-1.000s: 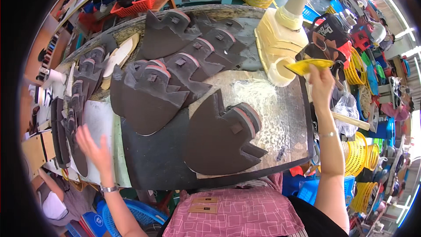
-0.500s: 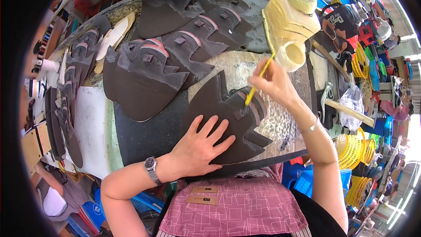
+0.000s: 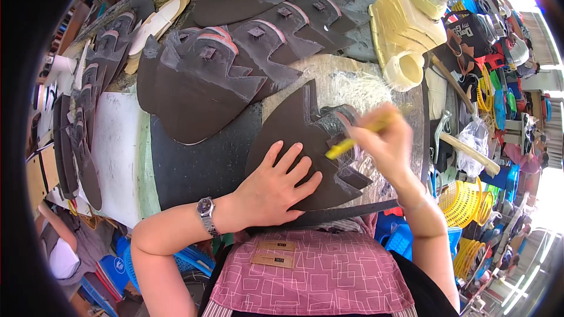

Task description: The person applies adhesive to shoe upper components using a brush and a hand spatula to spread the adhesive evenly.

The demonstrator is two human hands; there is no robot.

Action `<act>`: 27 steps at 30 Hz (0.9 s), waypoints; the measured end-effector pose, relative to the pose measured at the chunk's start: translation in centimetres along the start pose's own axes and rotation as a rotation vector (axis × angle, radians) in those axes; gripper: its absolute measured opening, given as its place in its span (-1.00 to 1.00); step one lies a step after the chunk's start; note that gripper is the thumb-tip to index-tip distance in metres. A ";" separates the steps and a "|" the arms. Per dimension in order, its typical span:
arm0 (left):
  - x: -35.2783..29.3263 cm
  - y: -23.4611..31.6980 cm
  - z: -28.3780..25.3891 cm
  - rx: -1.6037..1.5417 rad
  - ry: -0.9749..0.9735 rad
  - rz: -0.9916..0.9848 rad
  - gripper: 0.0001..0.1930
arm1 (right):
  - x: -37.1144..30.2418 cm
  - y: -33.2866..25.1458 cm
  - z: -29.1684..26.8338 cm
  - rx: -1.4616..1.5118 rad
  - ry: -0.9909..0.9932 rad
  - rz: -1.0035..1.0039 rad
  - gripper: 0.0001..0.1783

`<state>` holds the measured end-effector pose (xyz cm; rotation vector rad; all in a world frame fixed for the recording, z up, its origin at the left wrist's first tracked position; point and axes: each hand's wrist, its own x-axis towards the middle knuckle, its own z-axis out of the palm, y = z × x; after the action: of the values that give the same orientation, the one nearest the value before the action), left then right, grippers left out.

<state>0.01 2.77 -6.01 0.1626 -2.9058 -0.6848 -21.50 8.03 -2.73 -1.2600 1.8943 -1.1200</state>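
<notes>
left hand (image 3: 273, 191) lay open, flat on dark cut piece (image 3: 288, 141) | right hand (image 3: 385, 141) gripped yellow spreader (image 3: 336, 151); tip had shifted nearward over piece | piece sat by surface's (image 3: 197, 173) near edge, right of middle | spreading seemed under way

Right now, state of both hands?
Left hand: open, fingers spread, resting on the dark brown piece.
Right hand: closed, holding the yellow tool, partly motion-blurred.

1 head view; steeply downward
</notes>
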 end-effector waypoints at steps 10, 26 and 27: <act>-0.3 -0.2 0.1 0.011 0.038 0.049 -0.42 | -7.3 4.2 -0.7 -0.144 -0.081 -0.263 -0.64; 0.0 2.4 -0.2 0.097 -0.012 -0.044 -0.41 | 4.9 1.1 1.6 0.192 0.141 -0.101 -0.88; 0.0 2.4 -0.3 0.101 -0.013 -0.039 -0.41 | 4.8 1.3 1.7 0.194 0.147 -0.103 -0.88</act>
<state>-0.06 4.78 -4.66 0.2282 -2.9583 -0.5471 -22.41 3.27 -4.84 -1.2062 1.7908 -1.4482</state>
